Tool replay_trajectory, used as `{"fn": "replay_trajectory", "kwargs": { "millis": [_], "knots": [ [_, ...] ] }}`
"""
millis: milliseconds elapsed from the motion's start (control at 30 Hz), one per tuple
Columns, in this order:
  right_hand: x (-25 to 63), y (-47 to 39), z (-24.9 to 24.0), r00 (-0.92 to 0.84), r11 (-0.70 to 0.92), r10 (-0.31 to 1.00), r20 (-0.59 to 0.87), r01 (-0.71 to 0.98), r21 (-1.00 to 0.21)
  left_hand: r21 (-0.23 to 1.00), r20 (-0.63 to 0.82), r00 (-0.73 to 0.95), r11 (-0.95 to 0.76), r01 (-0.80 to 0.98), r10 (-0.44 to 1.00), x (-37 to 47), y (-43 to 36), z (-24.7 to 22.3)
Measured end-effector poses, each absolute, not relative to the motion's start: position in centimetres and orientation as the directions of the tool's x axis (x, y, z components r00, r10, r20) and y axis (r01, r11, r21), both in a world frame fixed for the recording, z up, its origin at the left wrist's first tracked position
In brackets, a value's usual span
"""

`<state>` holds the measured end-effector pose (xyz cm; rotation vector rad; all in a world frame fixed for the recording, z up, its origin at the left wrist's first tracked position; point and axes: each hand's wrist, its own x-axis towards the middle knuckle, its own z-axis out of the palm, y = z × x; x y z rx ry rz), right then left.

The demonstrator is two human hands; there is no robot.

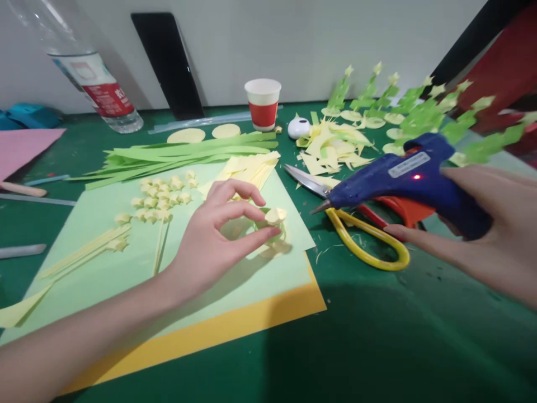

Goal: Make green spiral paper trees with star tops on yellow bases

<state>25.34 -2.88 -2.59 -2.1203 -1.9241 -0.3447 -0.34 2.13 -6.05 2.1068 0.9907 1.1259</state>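
Note:
My left hand [218,226] is over the pale green paper sheet [243,285], thumb and fingers closed around a small pale yellow paper star [276,215]. A curved green paper piece shows beneath the star, partly hidden by the fingers. On the right, my right hand [490,224] is around the handle of a blue glue gun [390,176], its thumb stretched out below. A small red light glows on the gun, and its nozzle points left. Under the gun lie yellow-handled scissors [369,240], blades toward the back left.
Folded paper stars [161,196] and thin strips [88,252] lie on the sheet. Behind are green strips [184,157], a paper cup [263,103], a bottle [100,84], a leaning phone [170,64] and yellow scraps [335,143]. Several star-topped paper stalks [432,120] stand at back right.

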Motion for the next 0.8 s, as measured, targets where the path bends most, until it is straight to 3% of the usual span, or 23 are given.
{"fn": "replay_trajectory", "kwargs": {
  "millis": [167,533,633,700,733,800],
  "knots": [
    [27.7,-0.8,-0.6,0.343,-0.328,0.933,0.106,0.935,-0.137,0.713,0.461,0.379,-0.589,0.381,0.803,-0.3,2.1,-6.0],
    [32.0,1.1,-4.4,0.310,-0.316,0.942,0.129,0.948,0.029,0.703,0.427,0.400,-0.576,0.416,0.811,-0.4,1.9,-5.4],
    [31.6,0.6,-4.5,0.293,-0.319,0.933,0.211,0.942,0.106,0.718,0.416,0.395,-0.562,0.411,0.819,-0.4,1.8,-5.4],
    [30.2,-0.1,-4.0,0.216,-0.276,0.911,0.351,0.952,0.133,0.729,0.406,0.392,-0.551,0.405,0.825,-0.4,1.8,-5.5],
    [29.2,-0.5,-3.6,0.139,-0.211,0.896,0.421,0.969,0.129,0.734,0.402,0.392,-0.547,0.402,0.828,-0.4,1.8,-5.5],
    [26.9,-1.1,-3.1,-0.153,0.161,0.774,0.615,0.986,0.043,0.744,0.395,0.391,-0.539,0.394,0.831,-0.3,1.9,-5.5]
  ]
}}
